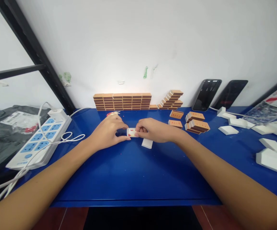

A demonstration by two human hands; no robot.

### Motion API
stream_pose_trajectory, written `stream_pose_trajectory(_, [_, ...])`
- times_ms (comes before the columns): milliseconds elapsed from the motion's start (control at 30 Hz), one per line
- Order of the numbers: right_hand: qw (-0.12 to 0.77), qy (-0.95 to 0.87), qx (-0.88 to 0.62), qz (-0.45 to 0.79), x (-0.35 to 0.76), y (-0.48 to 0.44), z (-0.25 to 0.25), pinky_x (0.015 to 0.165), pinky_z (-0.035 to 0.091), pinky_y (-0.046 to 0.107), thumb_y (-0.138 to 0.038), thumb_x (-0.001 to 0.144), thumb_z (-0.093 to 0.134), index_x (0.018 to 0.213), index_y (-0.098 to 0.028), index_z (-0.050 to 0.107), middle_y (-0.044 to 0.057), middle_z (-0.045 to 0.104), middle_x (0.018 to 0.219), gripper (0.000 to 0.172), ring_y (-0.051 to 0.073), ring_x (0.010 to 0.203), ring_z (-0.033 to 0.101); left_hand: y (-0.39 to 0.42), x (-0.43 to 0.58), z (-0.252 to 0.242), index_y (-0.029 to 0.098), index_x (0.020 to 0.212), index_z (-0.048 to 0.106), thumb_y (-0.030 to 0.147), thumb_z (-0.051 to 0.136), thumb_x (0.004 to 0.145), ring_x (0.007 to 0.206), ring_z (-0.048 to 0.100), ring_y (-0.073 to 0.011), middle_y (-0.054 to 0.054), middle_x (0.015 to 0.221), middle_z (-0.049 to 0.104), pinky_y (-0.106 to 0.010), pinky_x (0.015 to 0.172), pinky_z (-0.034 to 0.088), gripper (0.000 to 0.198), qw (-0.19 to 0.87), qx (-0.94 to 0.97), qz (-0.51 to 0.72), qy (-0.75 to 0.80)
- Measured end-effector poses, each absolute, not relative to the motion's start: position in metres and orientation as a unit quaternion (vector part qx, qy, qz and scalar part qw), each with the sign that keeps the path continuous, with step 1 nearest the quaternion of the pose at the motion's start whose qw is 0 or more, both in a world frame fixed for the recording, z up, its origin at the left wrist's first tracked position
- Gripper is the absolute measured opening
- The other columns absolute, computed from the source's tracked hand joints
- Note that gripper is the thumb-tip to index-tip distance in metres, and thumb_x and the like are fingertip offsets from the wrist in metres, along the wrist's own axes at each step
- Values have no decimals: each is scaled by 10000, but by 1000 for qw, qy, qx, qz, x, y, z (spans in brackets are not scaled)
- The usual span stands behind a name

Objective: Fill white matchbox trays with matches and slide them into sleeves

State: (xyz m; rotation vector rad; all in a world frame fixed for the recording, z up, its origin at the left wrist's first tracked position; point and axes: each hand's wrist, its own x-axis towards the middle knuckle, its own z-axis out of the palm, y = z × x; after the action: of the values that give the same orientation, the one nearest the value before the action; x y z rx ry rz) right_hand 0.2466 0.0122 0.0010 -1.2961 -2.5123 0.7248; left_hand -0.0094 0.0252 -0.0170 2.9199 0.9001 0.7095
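A small white matchbox tray (131,131) with a few red match tips inside lies on the blue table between my hands. My left hand (109,131) steadies its left end between thumb and index finger. Over the tray's right end, the fingers of my right hand (151,129) are pinched together; what is between them is hidden. Just below that hand, partly under it, is a white tray-like piece (147,143). Behind my left hand sits a small heap of red-tipped matches (113,113).
Against the wall stand a long stack of matchboxes (123,102), a stepped stack (170,100) and two dark phones (206,95). More matchboxes (197,124) lie right of my right hand. White pieces (272,161) are scattered far right. A power strip (40,137) with cables is left.
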Motion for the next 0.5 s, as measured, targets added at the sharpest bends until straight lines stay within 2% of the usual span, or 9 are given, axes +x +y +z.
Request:
stream_pose_trajectory(167, [168, -853, -437, 229, 243, 13, -2, 672, 421, 281, -250, 960, 678, 860, -186, 755, 46, 724, 898, 141, 163, 779, 614, 26, -10, -18, 204, 1055, 807, 500, 861, 892, 978, 672, -276, -79, 953, 772, -441, 934, 521, 343, 6, 930, 229, 289])
stream_pose_trajectory(500, [160, -862, -441, 194, 242, 13, -3, 640, 379, 277, -227, 912, 750, 865, -185, 796, 35, 714, 887, 78, 140, 729, 599, 27, -12, -15, 197, 1072, 806, 495, 875, 882, 1014, 675, -283, -82, 989, 781, -447, 956, 507, 360, -7, 928, 225, 297])
